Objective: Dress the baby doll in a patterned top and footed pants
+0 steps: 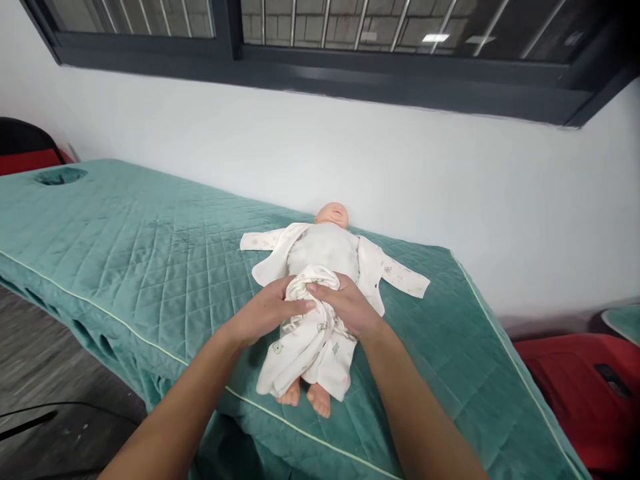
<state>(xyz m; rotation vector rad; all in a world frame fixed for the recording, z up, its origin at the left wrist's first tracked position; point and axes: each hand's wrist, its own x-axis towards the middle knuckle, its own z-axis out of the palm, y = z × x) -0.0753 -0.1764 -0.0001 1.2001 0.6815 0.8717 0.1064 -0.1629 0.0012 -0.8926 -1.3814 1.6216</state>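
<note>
- While the doll (324, 250) lies on its back on the green bed (165, 260), both hands work at its lower body; its head (332, 214) is toward the wall (350, 147) and its feet (319, 399) point toward the person.
- The left hand (270, 307) grasps the bunched waist of the white printed pants (313, 347), thumb laid over the cloth; its fingertips are hidden in the folds.
- The right hand (353, 303) grasps the same bunch from the other side, thumb also on top, its other fingers mostly out of sight.
- The pants cover the doll's legs, and the bare feet stick out below the hems, close to the bed's near edge.
- The white jacket (370, 263) lies open about the doll's torso, front panels folded out to each side and sleeves spread on the bed; whether the doll's arms are inside cannot be told.
- The bed has a quilted cover with pale piping, and a round hole (61, 175) near its far left end.
- Beyond the bed stands the white wall, with a dark window frame (320, 70) above and metal bars behind the glass.
- A red chair (575, 393) is at the right, and a black-and-red chair (30, 153) at the far left.
</note>
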